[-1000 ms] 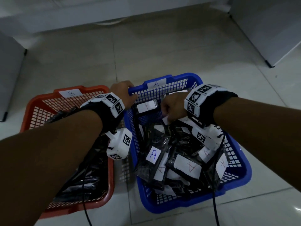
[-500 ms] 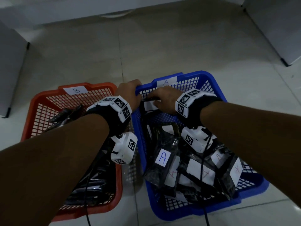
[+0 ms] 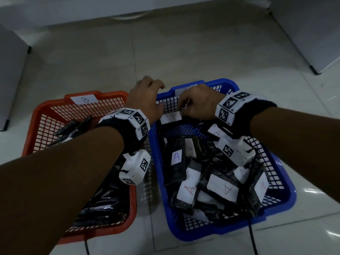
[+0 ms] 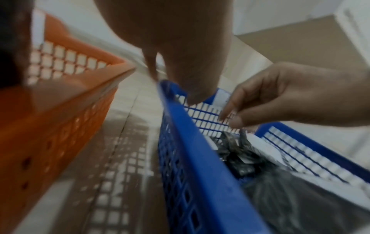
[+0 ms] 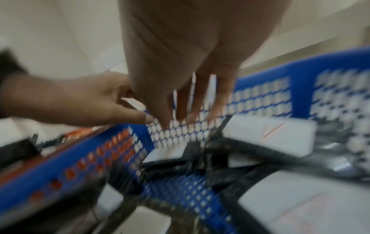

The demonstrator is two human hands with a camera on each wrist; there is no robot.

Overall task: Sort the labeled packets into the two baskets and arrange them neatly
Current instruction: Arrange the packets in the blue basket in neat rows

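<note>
Right now the right hand (image 3: 198, 102) has its grip narrowed to a pinch on the top edge of one black packet (image 3: 171, 117), fingertips (image 4: 236, 121) pressed close to the mesh of the far wall, seemingly to stand that packet upright against the wall rather than let it flop onto the heap. Its white label sits just below the fingers, the letter too blurred to read. The left hand (image 3: 145, 100) has its grip hooked over the far left corner of the blue basket (image 3: 283, 197), fingers curled on the rim, probably to steady the basket while the other hand works. Behind both hands, the remaining packets (image 3: 211, 177) lie in a loose, overlapping pile across the blue basket's floor, several white labels turned up and marked A in red or blue, which matches the tag on that basket's far rim, mostly hidden by the right hand. Beside it on the tiled floor (image 3: 184, 52), just apart, stands the red basket (image 3: 46, 115) tagged B, holding more dark packets under the left forearm. Sorting looks largely done; the tidying seems barely begun.
</note>
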